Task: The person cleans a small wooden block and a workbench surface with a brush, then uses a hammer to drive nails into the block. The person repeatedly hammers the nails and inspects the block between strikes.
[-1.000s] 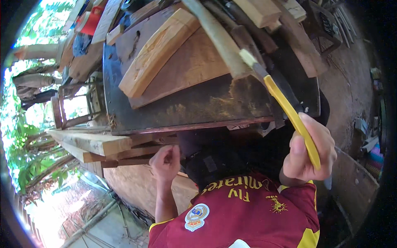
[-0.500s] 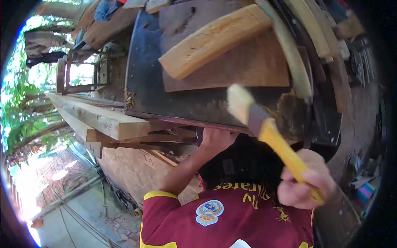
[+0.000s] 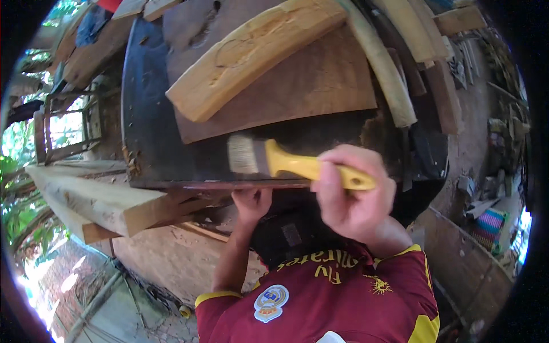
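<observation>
My right hand (image 3: 357,194) is closed round the yellow handle of a flat paintbrush (image 3: 291,164). The brush lies sideways above the front strip of the dark tabletop (image 3: 211,163), its pale bristles pointing left. Whether the bristles touch the surface I cannot tell. My left hand (image 3: 251,204) is at the table's front edge, its fingers partly hidden beneath it. Behind the brush, a flat brown board (image 3: 309,91) rests on the tabletop. Across that board lies a thick, light wooden block (image 3: 257,57), set at a slant.
A long pale wooden stick (image 3: 383,68) and more timber pieces (image 3: 409,31) line the right side. Stacked beams (image 3: 108,200) jut out at the left, near a wooden frame (image 3: 68,126). A blue crumpled cloth or bag (image 3: 91,26) sits at the far left.
My right hand has brought the brush left and down toward the tabletop, turning it level. My left hand stays at the table's edge. The whole view has shifted.
</observation>
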Tool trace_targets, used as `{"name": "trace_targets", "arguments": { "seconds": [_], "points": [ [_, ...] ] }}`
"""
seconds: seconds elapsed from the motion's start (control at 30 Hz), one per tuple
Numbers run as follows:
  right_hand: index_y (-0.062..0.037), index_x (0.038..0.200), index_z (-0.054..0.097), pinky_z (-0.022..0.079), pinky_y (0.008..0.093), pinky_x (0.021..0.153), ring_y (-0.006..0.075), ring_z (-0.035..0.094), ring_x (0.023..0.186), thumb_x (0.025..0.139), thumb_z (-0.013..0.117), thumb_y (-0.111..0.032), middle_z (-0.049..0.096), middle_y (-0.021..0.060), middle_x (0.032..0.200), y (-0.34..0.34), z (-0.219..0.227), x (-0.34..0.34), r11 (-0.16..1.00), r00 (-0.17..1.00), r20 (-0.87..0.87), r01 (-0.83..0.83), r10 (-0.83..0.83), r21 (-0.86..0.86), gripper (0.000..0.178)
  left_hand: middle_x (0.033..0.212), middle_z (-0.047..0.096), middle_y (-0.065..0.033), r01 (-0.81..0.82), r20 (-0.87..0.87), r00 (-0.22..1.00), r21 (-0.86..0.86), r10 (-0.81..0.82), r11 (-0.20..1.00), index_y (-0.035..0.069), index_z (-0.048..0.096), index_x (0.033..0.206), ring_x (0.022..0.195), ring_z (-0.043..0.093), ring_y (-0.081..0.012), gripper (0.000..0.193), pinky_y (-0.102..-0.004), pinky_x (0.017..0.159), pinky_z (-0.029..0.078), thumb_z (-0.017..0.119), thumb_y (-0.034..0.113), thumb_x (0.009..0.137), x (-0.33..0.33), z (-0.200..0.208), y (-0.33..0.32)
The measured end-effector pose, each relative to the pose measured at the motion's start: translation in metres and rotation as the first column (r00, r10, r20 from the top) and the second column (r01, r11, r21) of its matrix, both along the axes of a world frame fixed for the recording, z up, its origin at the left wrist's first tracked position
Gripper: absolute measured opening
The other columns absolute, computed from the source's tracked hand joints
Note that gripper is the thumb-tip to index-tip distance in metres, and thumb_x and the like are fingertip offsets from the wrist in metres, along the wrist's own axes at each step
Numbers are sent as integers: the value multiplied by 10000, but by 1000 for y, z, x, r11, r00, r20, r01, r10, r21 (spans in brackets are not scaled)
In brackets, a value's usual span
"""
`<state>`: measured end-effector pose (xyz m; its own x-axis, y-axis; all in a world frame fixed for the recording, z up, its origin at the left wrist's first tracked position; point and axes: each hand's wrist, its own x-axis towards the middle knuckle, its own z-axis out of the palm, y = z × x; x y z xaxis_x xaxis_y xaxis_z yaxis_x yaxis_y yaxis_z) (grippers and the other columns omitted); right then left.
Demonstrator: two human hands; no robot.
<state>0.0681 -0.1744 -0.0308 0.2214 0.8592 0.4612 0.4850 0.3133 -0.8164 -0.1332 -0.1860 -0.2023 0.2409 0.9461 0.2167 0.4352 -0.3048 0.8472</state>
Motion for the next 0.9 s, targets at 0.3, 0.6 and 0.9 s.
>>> {"name": "trace_targets", "arguments": {
  "seconds": [0.3,0.6,0.9],
  "points": [
    [37,973,521,422,212,417,105,529,467,931,537,-54,576,97,710,-59,5,72,875,865,-132,477,-484,-83,102,743,665,-87,45,17,999,98,-47,994,10,664,766,649,618,-190,86,-309,695,485,630,74,812,4,3,8],
    [36,1051,465,437,238,389,184,565,454,966,510,-140,558,150,661,-74,0,92,886,882,-209,450,-422,111,201,804,682,-111,59,-57,997,96,-54,994,7,684,852,712,654,-208,90,-302,681,501,626,34,789,2,4,9],
    [62,1078,440,497,235,451,204,632,556,960,527,-158,615,196,798,-76,-25,95,924,934,-79,357,-349,139,265,819,680,-111,77,-117,991,135,-61,988,17,678,855,728,659,-212,86,-303,694,496,629,42,789,2,3,10]
  ]
}}
